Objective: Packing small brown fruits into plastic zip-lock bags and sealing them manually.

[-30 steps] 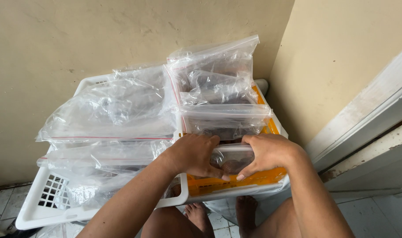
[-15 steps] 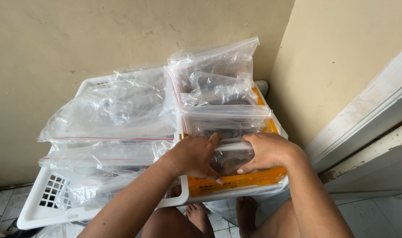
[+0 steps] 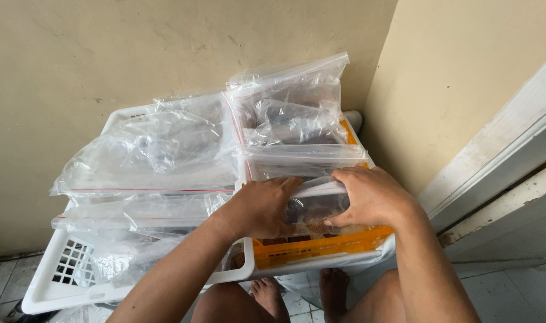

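Observation:
Both my hands grip one clear zip bag (image 3: pixel 314 206) with dark contents, held upright at the front of an orange crate (image 3: pixel 321 246). My left hand (image 3: pixel 262 206) clasps its left side, fingers curled over the top edge. My right hand (image 3: pixel 372 194) covers its right side and top. Behind it, more clear zip bags (image 3: pixel 297 113) stand filed in the same crate.
A white perforated basket (image 3: pixel 69 281) on the left is piled with clear zip bags (image 3: pixel 159 149). Beige walls close off the back and right, with a white door frame (image 3: pixel 500 161) at right. My bare feet (image 3: pixel 297 293) stand on grey tiles below the crates.
Both hands have slid upward along the bag and now close over its top edge. The view has shifted slightly.

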